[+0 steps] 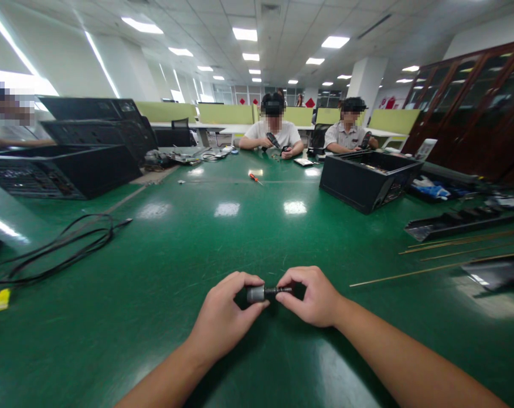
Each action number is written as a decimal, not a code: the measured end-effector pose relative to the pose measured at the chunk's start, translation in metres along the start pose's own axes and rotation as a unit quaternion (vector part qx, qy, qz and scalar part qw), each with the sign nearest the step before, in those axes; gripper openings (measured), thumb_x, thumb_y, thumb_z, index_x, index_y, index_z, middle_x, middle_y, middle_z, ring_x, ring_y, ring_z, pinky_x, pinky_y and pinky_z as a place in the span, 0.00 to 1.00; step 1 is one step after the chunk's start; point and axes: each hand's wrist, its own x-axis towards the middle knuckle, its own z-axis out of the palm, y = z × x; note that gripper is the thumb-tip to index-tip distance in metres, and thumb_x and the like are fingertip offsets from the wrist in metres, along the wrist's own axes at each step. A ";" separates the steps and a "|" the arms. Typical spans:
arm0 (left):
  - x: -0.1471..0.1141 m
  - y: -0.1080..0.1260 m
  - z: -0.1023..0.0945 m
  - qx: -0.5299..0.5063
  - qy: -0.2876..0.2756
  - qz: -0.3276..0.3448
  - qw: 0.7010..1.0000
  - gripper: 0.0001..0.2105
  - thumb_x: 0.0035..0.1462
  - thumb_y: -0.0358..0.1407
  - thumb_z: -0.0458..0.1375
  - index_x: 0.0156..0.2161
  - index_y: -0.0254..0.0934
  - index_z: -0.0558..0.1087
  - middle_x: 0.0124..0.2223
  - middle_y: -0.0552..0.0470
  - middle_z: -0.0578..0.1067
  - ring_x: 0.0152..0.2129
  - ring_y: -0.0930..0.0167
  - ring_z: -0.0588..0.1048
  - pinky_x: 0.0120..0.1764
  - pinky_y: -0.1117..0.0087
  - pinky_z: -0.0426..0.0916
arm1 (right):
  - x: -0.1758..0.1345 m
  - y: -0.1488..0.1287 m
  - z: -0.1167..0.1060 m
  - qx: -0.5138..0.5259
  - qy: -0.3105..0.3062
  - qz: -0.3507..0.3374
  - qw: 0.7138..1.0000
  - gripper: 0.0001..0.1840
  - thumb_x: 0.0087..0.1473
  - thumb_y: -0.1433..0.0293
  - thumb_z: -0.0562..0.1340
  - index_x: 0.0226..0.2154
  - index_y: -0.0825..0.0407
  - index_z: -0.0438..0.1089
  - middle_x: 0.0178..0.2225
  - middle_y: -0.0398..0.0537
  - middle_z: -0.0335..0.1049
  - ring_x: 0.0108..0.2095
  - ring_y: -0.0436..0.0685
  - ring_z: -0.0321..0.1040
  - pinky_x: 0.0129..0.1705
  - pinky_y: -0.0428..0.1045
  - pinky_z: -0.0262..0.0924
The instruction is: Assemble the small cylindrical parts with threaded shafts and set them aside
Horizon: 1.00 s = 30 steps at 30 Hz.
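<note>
Just above the green tabletop, my left hand point(226, 309) pinches a small grey metal cylinder point(255, 293) between thumb and index finger. From the cylinder's right end a thin dark metal shaft point(271, 290) sticks out, lying roughly level. My right hand point(311, 297) is closed in a pinch around the far end of this shaft. Cylinder and shaft are in line; whether they are one piece I cannot tell. The fingers partly hide both ends.
Black cables point(78, 243) lie left, below an open black computer case point(61, 170). Another black case point(367, 178) stands right, with thin brass-coloured rods point(393, 277) nearer me. An orange screwdriver point(254, 178) lies mid-table. Two people sit across the table, and another person is at far left.
</note>
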 end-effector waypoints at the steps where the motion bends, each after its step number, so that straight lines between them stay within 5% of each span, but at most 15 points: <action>1: 0.000 0.000 0.000 -0.001 0.000 0.000 1.000 0.10 0.51 0.31 0.66 0.40 0.41 0.74 0.36 0.56 0.77 0.34 0.70 0.76 0.38 0.68 0.68 | 0.000 0.000 0.000 0.000 0.001 0.000 1.000 0.02 0.51 0.71 0.66 0.30 0.52 0.73 0.26 0.43 0.73 0.26 0.52 0.69 0.31 0.46 0.59; 30: 0.002 -0.006 -0.002 -0.004 0.020 0.010 1.000 0.11 0.52 0.32 0.66 0.40 0.43 0.74 0.37 0.57 0.78 0.35 0.70 0.77 0.39 0.68 0.69 | 0.001 -0.001 -0.002 0.005 0.030 -0.002 1.000 0.01 0.50 0.73 0.66 0.29 0.52 0.73 0.25 0.43 0.73 0.26 0.51 0.70 0.32 0.45 0.62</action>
